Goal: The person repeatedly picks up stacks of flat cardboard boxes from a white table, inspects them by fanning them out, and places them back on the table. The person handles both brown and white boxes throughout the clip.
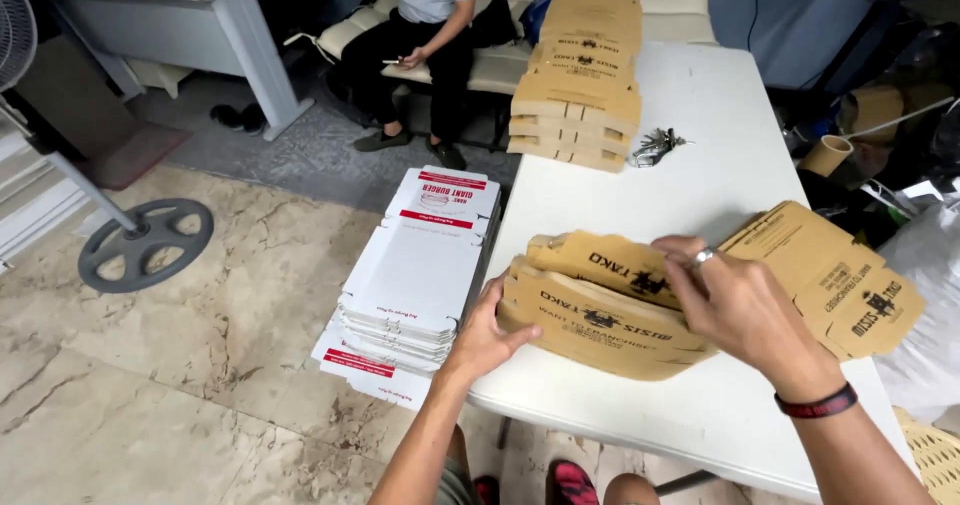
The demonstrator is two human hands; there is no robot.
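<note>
White and bare in its middle, the folding table [700, 145] carries everything I am working with. My left hand [487, 337] is closed on the near left edge of a fanned stack of flat brown cartons [600, 315], thumb on top and fingers curled under, right at the table's edge. My right hand [735, 305] lies over the top of the same stack, fingers bent down onto the uppermost carton; a ring and a dark wristband [818, 405] show on it. Just right of that hand more brown flat cartons [840, 275] spread out. Left of my left hand, lower down beside the table, sits a pile of white flat boxes [415, 275]. Well beyond both hands stand a taller brown carton stack [580, 75] and a bunch of keys [655, 147].
</note>
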